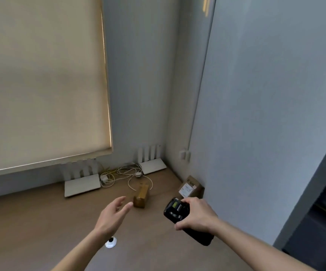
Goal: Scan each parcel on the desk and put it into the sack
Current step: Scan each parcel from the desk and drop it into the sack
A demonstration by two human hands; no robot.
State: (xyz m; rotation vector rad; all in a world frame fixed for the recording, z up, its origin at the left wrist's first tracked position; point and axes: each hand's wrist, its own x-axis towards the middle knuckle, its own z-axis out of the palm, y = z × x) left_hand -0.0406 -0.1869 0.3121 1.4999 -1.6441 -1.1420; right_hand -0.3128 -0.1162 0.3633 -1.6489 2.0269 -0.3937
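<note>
Brown taped parcel (141,196) lies on the wooden desk (40,222), just beyond the fingertips of the left hand (112,216), whose fingers are spread and hold nothing. Right hand (196,215) grips a black scanner (176,209); a second parcel (190,187) leans against the wall.

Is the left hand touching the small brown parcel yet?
Apart. In the head view the left hand reaches open-fingered toward the small brown parcel, with a strip of desk visible between fingertips and parcel.
</note>
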